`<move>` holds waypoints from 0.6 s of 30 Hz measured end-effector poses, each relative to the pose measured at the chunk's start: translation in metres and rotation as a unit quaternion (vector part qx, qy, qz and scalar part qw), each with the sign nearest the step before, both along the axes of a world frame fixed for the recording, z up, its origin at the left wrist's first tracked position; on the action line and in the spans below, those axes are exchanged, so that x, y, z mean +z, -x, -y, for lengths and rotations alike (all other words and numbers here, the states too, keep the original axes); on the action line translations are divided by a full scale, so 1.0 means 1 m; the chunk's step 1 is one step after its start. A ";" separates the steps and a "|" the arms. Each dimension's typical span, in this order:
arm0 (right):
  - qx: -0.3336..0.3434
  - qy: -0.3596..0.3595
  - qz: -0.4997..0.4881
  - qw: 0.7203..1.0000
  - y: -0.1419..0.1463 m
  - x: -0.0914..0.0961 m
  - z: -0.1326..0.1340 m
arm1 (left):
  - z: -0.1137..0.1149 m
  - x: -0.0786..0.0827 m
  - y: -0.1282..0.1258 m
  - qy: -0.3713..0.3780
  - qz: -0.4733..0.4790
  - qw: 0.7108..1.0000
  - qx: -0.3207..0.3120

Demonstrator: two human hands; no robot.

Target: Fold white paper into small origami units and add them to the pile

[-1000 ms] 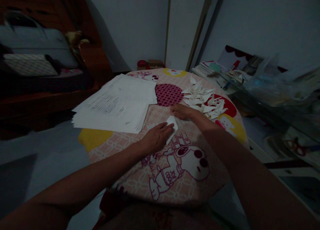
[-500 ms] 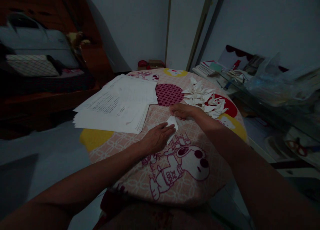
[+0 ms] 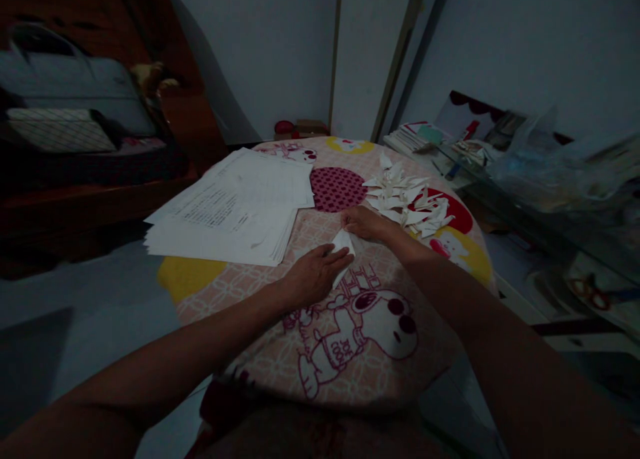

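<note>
A small folded piece of white paper (image 3: 344, 240) lies on the cloth-covered round table (image 3: 310, 226), coming to a point at its far end. My left hand (image 3: 316, 272) rests on the paper from the left, its fingers stretched out flat across it. At the far tip, my right hand (image 3: 363, 223) has its fingers closed in a pinch on the paper; the fingertips are partly hidden. Beyond my right hand sits a cluster of several folded paper cranes (image 3: 400, 191).
A thick stack of printed sheets (image 3: 235, 206) covers the table's left part. To the right, a glass-topped shelf (image 3: 530, 212) holds plastic bags (image 3: 545, 166) and books (image 3: 413, 136). A wooden bench (image 3: 185, 122) with bags stands at the left.
My right hand has shifted very slightly at the paper's far tip. My left hand stays flat on the paper, and the view has moved a little.
</note>
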State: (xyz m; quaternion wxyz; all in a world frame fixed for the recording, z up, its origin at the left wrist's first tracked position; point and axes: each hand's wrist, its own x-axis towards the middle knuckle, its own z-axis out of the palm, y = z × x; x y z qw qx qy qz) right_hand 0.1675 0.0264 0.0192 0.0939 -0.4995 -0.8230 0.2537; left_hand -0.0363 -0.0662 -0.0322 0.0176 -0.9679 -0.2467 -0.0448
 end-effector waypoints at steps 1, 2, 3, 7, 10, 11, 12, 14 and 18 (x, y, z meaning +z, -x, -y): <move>-0.027 0.013 -0.032 0.999 -0.001 0.002 0.005 | 0.000 0.000 0.000 0.001 -0.003 1.000 0.001; -0.049 0.038 -0.068 0.996 -0.003 0.003 0.010 | 0.000 0.000 0.000 0.001 -0.004 1.000 0.002; -0.068 0.069 -0.093 0.991 -0.005 0.005 0.014 | 0.000 0.000 0.000 0.001 -0.003 1.000 0.002; -0.047 0.080 -0.059 0.994 -0.009 0.008 0.022 | 0.000 0.001 0.001 0.006 -0.003 1.000 -0.008; -0.037 0.056 -0.028 0.997 -0.009 0.006 0.018 | 0.001 0.002 0.001 0.005 -0.004 1.000 -0.018; -0.046 0.069 -0.033 0.996 -0.009 0.004 0.016 | 0.001 0.002 0.001 0.004 -0.005 1.000 -0.019; -0.054 0.084 -0.044 0.994 -0.010 0.002 0.013 | 0.001 0.002 0.000 0.003 -0.006 1.000 -0.020; -0.067 0.107 -0.073 0.989 -0.012 -0.004 0.008 | 0.002 0.002 0.000 0.002 -0.007 1.000 -0.020; -0.080 0.098 -0.100 0.987 -0.014 -0.013 -0.003 | 0.002 0.003 0.001 0.001 -0.007 1.000 -0.015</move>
